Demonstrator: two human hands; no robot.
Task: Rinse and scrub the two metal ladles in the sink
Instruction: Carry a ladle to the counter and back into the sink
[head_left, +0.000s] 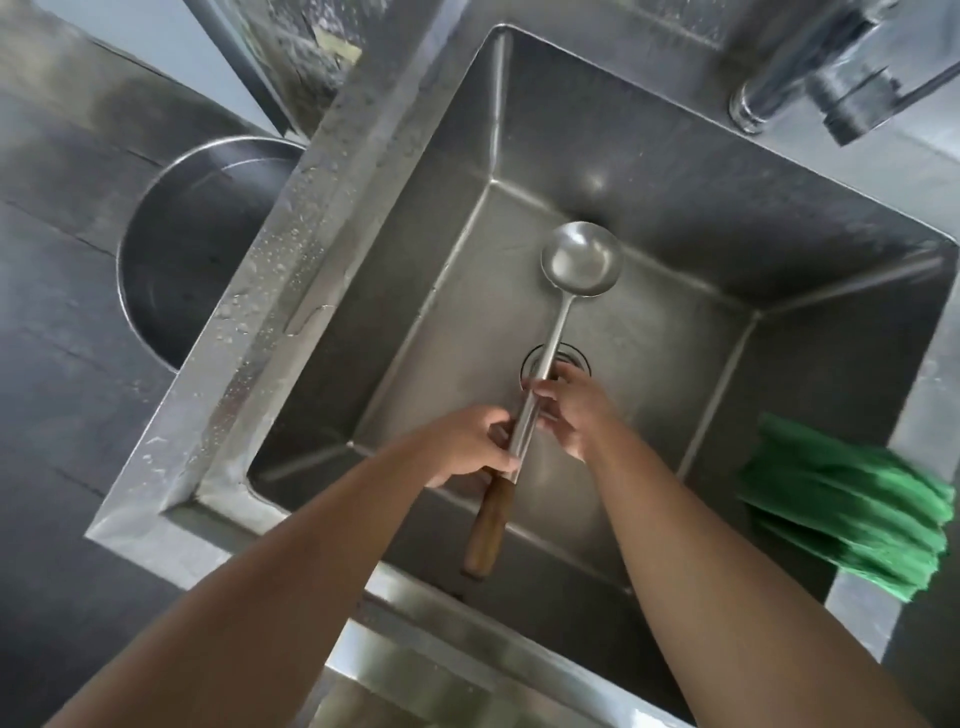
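1. One ladle (558, 322) is held in the air over the sink (249, 291). Its bowl is turned up and points to the far wall, and its wooden grip (488, 525) points toward the person. The shaft passes above the drain (530, 364). The second ladle is not visible.
2. The step in hand seems to be rubbing the metal shaft by hand. To do it well, one hand should hold the ladle firmly near the wood, so that it does not turn. The other hand should slide along the whole shaft up to the bowl and go around it, not only along one side. No running water shows, so I judge that the tap (831, 88) must be opened, or the bowl brought under it, for a true rinse.
3. The left hand (467, 447) is closed around the lower shaft, just above the wooden grip, and carries the weight.
4. The right hand (574, 410) is higher on the shaft. Its thumb and curled fingers pinch the metal lightly. The two hands are close together but do not touch.
5. A green cloth (852, 509) lies on the right edge of the sink, near enough to serve for scrubbing.
6. A round metal pot (197, 249) stands to the left of the sink, partly hidden by its rim.
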